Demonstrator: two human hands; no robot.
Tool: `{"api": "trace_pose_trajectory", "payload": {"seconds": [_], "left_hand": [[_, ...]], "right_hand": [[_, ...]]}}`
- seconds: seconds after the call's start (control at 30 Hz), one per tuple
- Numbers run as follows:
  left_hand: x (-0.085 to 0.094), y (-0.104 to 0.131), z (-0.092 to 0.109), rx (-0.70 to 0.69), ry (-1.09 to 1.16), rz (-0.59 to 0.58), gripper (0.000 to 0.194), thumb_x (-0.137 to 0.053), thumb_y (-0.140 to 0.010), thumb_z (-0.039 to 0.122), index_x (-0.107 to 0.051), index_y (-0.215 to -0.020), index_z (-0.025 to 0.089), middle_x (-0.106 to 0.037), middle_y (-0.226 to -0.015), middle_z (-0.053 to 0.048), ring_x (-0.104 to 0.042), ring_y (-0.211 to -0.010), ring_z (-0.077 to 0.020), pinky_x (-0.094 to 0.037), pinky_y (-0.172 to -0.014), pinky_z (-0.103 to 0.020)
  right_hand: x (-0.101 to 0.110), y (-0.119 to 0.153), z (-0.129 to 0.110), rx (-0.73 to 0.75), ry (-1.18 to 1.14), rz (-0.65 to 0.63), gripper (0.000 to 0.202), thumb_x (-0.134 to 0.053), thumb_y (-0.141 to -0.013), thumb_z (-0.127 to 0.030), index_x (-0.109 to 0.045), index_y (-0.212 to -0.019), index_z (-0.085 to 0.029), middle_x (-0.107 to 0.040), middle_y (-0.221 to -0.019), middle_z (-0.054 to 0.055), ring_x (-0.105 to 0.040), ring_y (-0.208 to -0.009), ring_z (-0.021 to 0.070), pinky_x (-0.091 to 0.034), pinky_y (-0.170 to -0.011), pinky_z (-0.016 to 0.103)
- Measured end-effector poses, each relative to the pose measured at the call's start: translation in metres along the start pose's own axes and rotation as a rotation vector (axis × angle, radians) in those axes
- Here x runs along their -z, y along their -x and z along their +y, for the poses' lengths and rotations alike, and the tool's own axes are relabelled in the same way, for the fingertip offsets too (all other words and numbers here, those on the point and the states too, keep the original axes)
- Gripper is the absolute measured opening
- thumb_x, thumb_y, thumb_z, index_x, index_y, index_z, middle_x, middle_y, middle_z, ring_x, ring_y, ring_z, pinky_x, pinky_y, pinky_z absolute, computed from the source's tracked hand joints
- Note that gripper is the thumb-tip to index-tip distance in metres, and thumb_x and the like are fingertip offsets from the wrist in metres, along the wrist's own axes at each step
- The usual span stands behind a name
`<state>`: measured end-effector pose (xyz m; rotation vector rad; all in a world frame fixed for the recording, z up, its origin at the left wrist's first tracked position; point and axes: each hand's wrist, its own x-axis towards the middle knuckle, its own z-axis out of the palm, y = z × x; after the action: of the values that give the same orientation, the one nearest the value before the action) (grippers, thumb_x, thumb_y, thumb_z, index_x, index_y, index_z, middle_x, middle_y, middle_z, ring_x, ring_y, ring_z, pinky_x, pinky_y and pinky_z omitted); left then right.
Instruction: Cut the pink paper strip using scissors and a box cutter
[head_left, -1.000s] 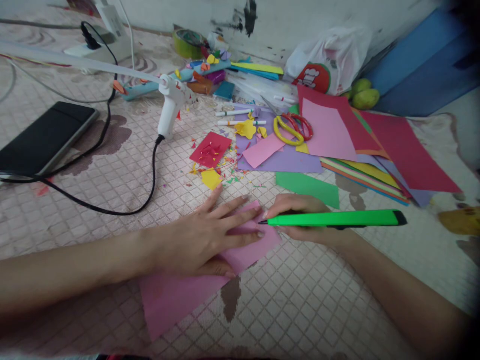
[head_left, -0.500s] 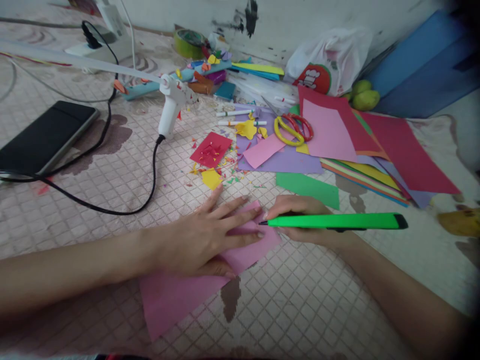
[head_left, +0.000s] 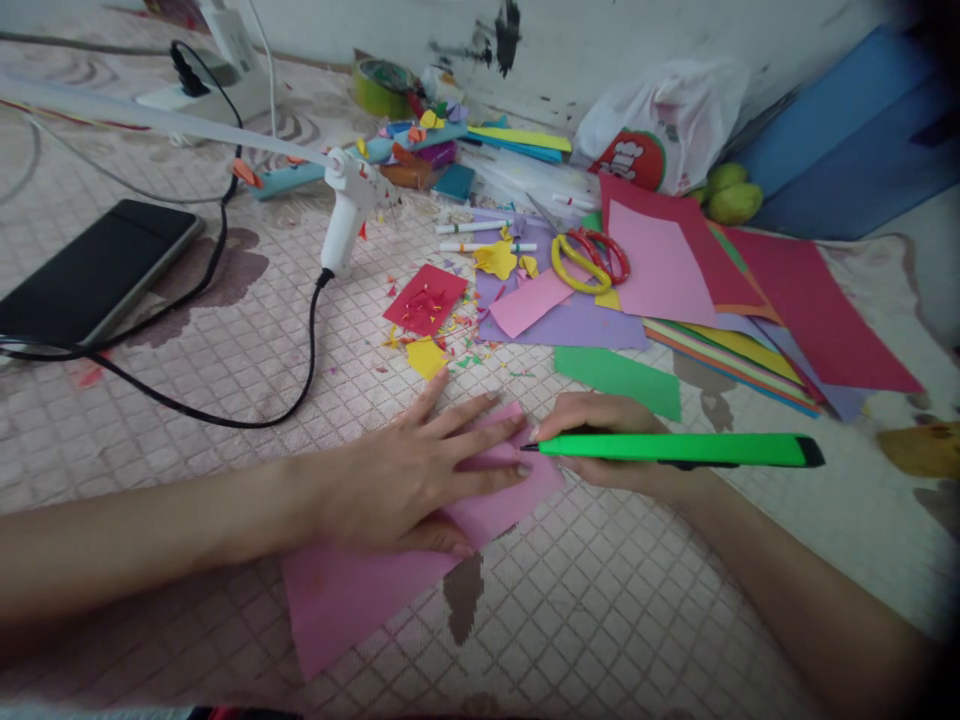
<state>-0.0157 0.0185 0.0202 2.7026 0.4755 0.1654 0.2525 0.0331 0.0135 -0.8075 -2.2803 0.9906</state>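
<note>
A long strip of pink paper [head_left: 360,600] lies slantwise on the patterned tablecloth. My left hand [head_left: 405,480] is spread flat over its middle, fingers apart, pressing it down and covering part of it. Between the fingers of my right hand [head_left: 600,430] is a bright green pen [head_left: 675,449] with a black tip and a black end. Its body lies nearly level, pointing left. The tip is at the far end of the pink strip, beside my left fingertips; whether it touches the paper I cannot tell.
Beyond my hands lie a green paper piece [head_left: 619,380], a red square [head_left: 426,300] with scraps, and scissors [head_left: 581,262] on purple paper. Coloured sheets [head_left: 817,310] are stacked right. A white glue gun [head_left: 343,215], its black cord [head_left: 311,345] and a dark phone-like device [head_left: 97,270] are left.
The whole view has shifted very slightly. The green pen's back end sits a touch lower and further right. My left hand and the pink paper stay put.
</note>
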Motion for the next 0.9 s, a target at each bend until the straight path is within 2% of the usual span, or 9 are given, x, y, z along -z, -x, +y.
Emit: {"api": "trace_pose_trajectory", "payload": {"seconds": [0.27, 0.47, 0.67, 0.9], "left_hand": [[-0.001, 0.001, 0.000, 0.000, 0.002, 0.004, 0.069, -0.053, -0.087, 0.053, -0.031, -0.145, 0.025, -0.017, -0.156, -0.011, -0.013, -0.143, -0.0359, 0.005, -0.111, -0.064], [0.000, 0.000, 0.000, 0.005, -0.009, -0.004, 0.068, -0.053, -0.087, 0.052, -0.030, -0.146, 0.025, -0.015, -0.156, -0.012, -0.013, -0.143, -0.0367, 0.005, -0.110, -0.065], [0.001, 0.000, 0.000, 0.009, -0.021, -0.024, 0.069, -0.053, -0.086, 0.053, -0.030, -0.146, 0.025, -0.014, -0.156, -0.012, -0.012, -0.144, -0.0361, 0.007, -0.110, -0.064], [-0.001, 0.000, 0.000, 0.002, -0.010, -0.002, 0.069, -0.054, -0.086, 0.053, -0.030, -0.145, 0.026, -0.016, -0.156, -0.010, -0.013, -0.144, -0.0344, 0.008, -0.111, -0.062]], "right_hand": [[0.000, 0.003, 0.001, -0.014, 0.021, 0.004, 0.022, -0.062, -0.079, -0.012, -0.066, -0.096, -0.025, -0.066, -0.081, -0.002, -0.060, -0.072, 0.0111, -0.046, -0.069, 0.026], [0.001, 0.004, -0.008, -0.028, 0.008, -0.028, 0.021, -0.060, -0.081, -0.015, -0.065, -0.100, -0.023, -0.065, -0.083, 0.000, -0.059, -0.074, 0.0119, -0.046, -0.069, 0.027], [-0.003, 0.007, -0.012, -0.042, 0.068, 0.039, 0.026, -0.059, -0.078, -0.009, -0.064, -0.098, -0.026, -0.067, -0.086, -0.001, -0.061, -0.076, 0.0123, -0.046, -0.068, 0.027], [-0.006, 0.007, -0.020, -0.049, 0.121, 0.101, 0.022, -0.058, -0.078, -0.011, -0.064, -0.095, -0.025, -0.068, -0.082, 0.000, -0.062, -0.072, 0.0125, -0.048, -0.065, 0.027]]}}
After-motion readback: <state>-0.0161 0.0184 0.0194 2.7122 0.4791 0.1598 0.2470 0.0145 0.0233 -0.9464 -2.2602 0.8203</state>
